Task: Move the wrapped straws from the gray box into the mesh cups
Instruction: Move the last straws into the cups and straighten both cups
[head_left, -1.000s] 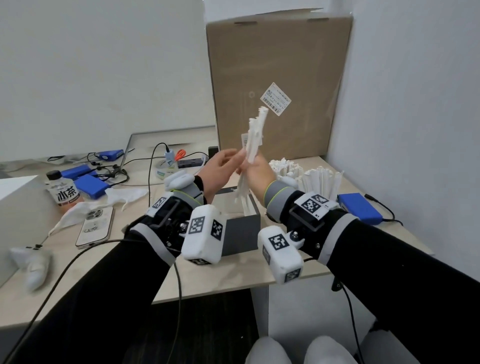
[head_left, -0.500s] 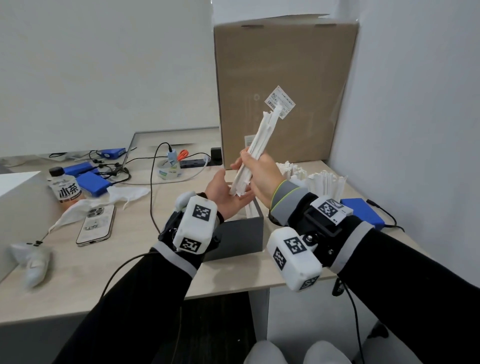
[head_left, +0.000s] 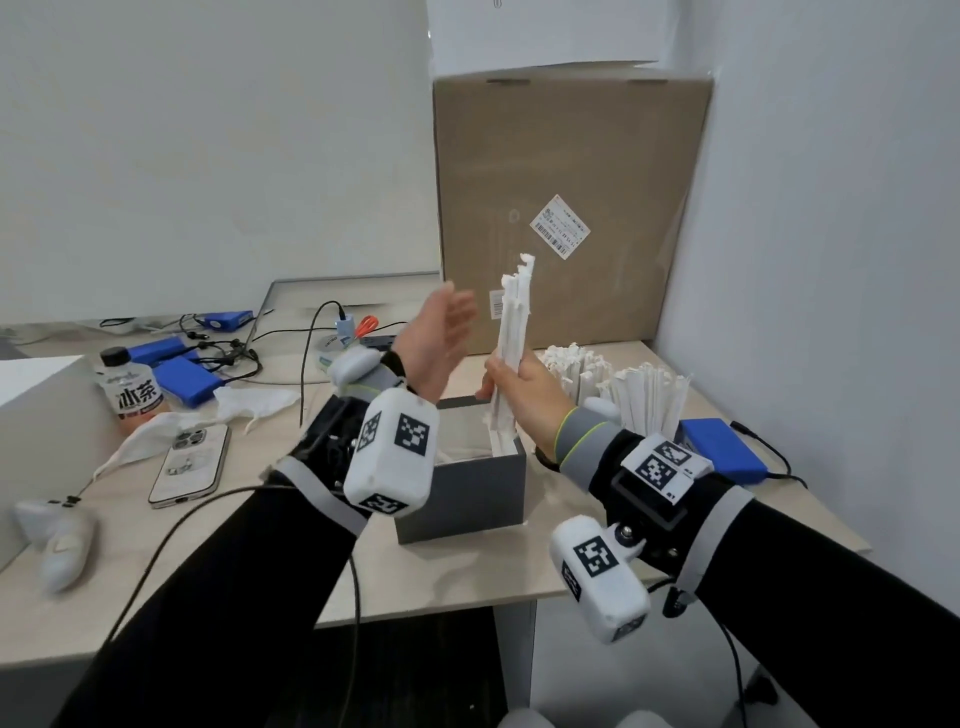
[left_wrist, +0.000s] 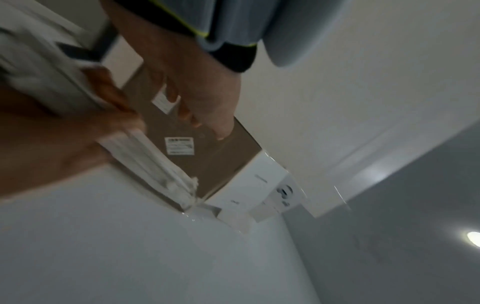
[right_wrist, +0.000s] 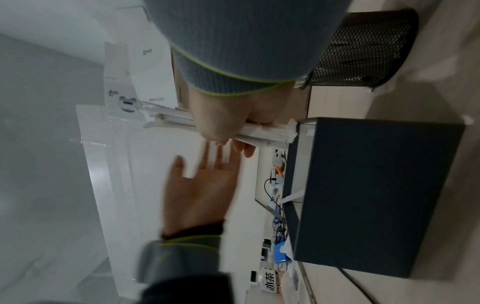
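The right hand (head_left: 524, 387) grips a bundle of wrapped straws (head_left: 511, 338) upright above the gray box (head_left: 467, 493) (lower ends just over its rim). The left hand (head_left: 436, 338) is beside it, fingers straight, holding nothing. Mesh cups (head_left: 647, 397) full of straws stand to the right.

Pale wood desk (head_left: 249, 525) — on it: gray box (head_left: 467, 493) near the front edge, mesh cups (head_left: 644, 400) of straws behind it, cardboard box (head_left: 566, 208) at back, blue packs (head_left: 722, 449), bottle (head_left: 132, 387), phone (head_left: 189, 465), face masks (head_left: 57, 540) — cables (head_left: 228, 353) at left.
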